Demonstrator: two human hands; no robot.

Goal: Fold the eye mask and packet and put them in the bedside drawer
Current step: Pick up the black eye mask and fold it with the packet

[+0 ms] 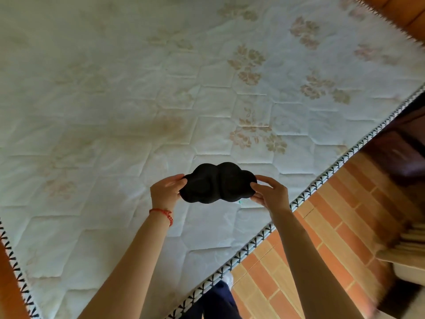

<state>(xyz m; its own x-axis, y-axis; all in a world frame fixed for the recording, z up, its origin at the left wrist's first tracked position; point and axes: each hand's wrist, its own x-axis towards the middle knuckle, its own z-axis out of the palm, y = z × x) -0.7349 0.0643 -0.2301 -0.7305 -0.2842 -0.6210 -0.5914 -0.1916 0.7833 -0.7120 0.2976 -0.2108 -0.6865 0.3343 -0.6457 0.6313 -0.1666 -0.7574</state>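
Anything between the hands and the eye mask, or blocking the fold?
Nothing visible. The left hand and right hand already pinch the eye mask at its ends above the mattress. The drawer is out of view.

The eye mask [218, 183] has both ends covered by the fingertips of the left hand [166, 191] and right hand [271, 195], and its strap cannot be seen. The mattress [138, 100] runs past the top and left edges; furniture at the lower right is blurred

Both hands [166, 191] [270, 194] hold eye mask [217, 183] above mattress [115, 100].
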